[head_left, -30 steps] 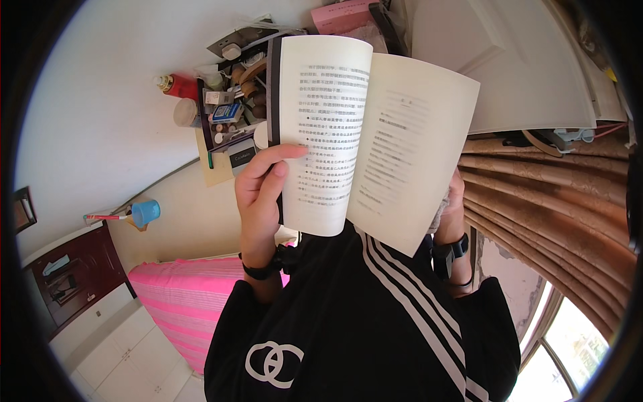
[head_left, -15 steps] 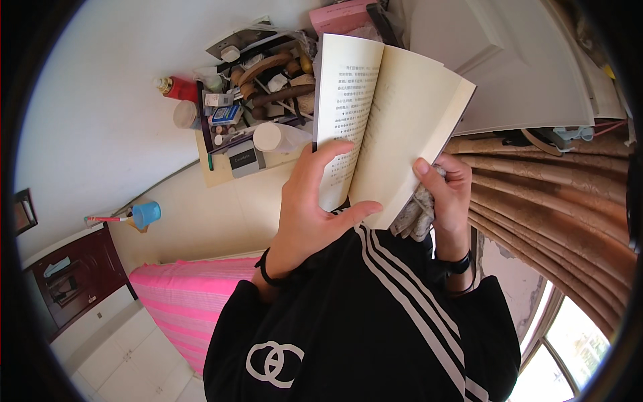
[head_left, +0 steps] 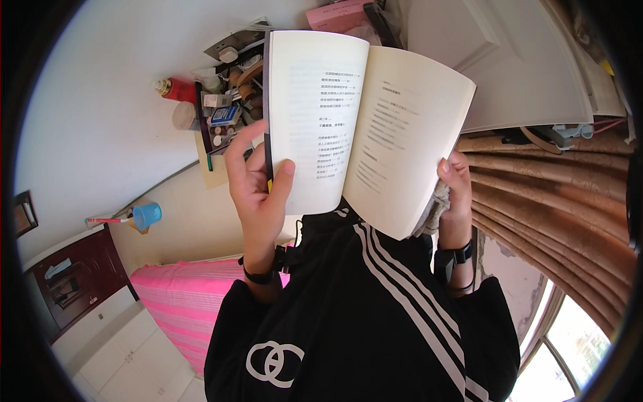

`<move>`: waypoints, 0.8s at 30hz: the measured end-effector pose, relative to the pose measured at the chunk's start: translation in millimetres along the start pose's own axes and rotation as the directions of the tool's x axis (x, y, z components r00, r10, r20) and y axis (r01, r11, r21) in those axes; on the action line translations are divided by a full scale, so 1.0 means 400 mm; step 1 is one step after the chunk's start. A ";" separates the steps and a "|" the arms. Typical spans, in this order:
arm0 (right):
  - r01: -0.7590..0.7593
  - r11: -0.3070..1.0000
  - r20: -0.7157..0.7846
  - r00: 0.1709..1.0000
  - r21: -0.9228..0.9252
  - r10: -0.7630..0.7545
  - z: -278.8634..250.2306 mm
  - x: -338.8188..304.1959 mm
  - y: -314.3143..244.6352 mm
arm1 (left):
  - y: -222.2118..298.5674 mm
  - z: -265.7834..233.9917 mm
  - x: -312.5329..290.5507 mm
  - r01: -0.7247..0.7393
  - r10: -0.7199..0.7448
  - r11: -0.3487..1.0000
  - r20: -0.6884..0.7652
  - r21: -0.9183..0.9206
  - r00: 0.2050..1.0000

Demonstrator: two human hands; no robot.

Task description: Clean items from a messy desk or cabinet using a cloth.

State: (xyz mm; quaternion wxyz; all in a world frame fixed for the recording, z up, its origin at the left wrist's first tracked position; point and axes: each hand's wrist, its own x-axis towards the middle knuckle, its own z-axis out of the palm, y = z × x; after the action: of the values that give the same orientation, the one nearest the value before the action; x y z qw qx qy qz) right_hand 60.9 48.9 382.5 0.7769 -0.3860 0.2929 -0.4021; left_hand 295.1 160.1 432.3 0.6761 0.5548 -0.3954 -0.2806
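Black top [head_left: 395, 321] being overhung by an open book [head_left: 355, 134], its left edge being clamped by the left hand [head_left: 257, 197], thumb being laid over the page, fingers being curled behind, its right edge being gripped by the right hand [head_left: 458, 186].

Before us the book [head_left: 318, 147] lies open between our left hand [head_left: 258, 194] and right hand [head_left: 458, 184], each thumb resting on the page at its own side, with a box [head_left: 338, 16] beyond its top edge and a filled tray [head_left: 205, 132] partly behind its left side. Just left of that tray we have a bottle [head_left: 178, 88] and a jar [head_left: 183, 116], and farther left a cup [head_left: 147, 215]; to our right hangs the curtain [head_left: 549, 184], with the window [head_left: 569, 348] nearer us.
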 end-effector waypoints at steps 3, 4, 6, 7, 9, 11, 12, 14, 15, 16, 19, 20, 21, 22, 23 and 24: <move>-0.023 0.995 0.019 1.000 0.100 0.021 -0.041 0.002 0.037 | -0.024 -0.054 -0.003 -0.005 -0.004 0.996 0.097 0.094 0.995; -0.026 0.990 0.025 0.999 0.138 0.023 -0.048 0.002 0.047 | -0.020 -0.050 -0.006 -0.005 -0.004 0.996 0.095 0.094 0.995; -0.030 0.984 0.032 0.999 0.176 0.024 -0.047 0.003 0.049 | 0.002 -0.027 -0.010 0.113 -0.112 0.993 0.066 -0.012 0.991; -0.021 0.989 0.039 0.999 0.146 0.016 -0.040 0.002 0.046 | 0.003 -0.026 -0.013 0.113 -0.112 0.994 0.065 -0.012 0.992; -0.013 0.993 0.048 0.999 0.116 0.007 -0.025 0.004 0.040 | 0.005 -0.024 -0.020 0.036 -0.091 0.968 0.212 0.248 0.973; -0.030 0.998 0.069 0.997 0.051 0.026 -0.002 0.007 0.033 | 0.007 0.000 -0.022 -0.068 -0.012 0.973 0.342 0.219 0.940; -0.038 0.998 0.033 0.999 0.055 0.036 0.022 0.004 0.023 | 0.012 0.024 -0.018 -0.136 0.035 0.957 0.364 0.257 0.931; -0.030 0.999 -0.006 1.000 -0.029 0.030 0.044 0.002 0.017 | 0.026 0.068 -0.026 -0.203 0.079 0.932 0.381 0.300 0.921; -0.023 0.993 -0.044 0.999 -0.113 0.019 0.056 0.000 0.013 | 0.029 0.088 -0.033 -0.179 0.050 0.915 0.340 0.361 0.939; -0.030 0.992 -0.079 0.997 -0.121 0.020 0.071 -0.003 0.009 | 0.030 0.096 -0.036 -0.153 0.023 0.894 0.297 0.420 0.955; 0.013 0.984 -0.095 0.995 -0.175 -0.030 0.080 -0.004 0.013 | -0.011 0.066 -0.046 -0.178 0.046 0.866 0.281 0.466 0.959; 0.014 0.984 -0.095 0.995 -0.175 -0.031 0.075 -0.001 0.014 | -0.029 0.048 -0.060 -0.148 0.056 0.862 0.199 0.486 0.978; 0.007 0.993 -0.062 0.998 -0.122 -0.014 0.064 0.000 0.012 | -0.011 0.044 -0.060 0.003 -0.048 0.922 0.107 0.387 0.993; -0.002 0.998 -0.028 1.000 -0.068 0.000 0.054 0.001 0.011 | -0.024 0.037 -0.053 -0.028 0.015 0.967 0.053 0.253 0.998; -0.001 0.998 -0.028 1.000 -0.068 -0.001 0.048 0.000 0.009 | -0.038 0.029 -0.042 -0.068 0.069 0.991 -0.008 0.117 0.998; 0.008 0.999 -0.012 1.000 -0.049 -0.008 0.041 0.001 0.007 | -0.036 0.017 -0.032 -0.070 0.072 0.991 -0.007 0.117 0.997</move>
State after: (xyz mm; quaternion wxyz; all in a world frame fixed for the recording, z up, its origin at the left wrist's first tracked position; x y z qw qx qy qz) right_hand 74.9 55.4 388.7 0.7638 -0.4036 0.3057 -0.4003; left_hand 283.4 163.7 416.1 0.6544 0.5805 -0.4267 -0.2297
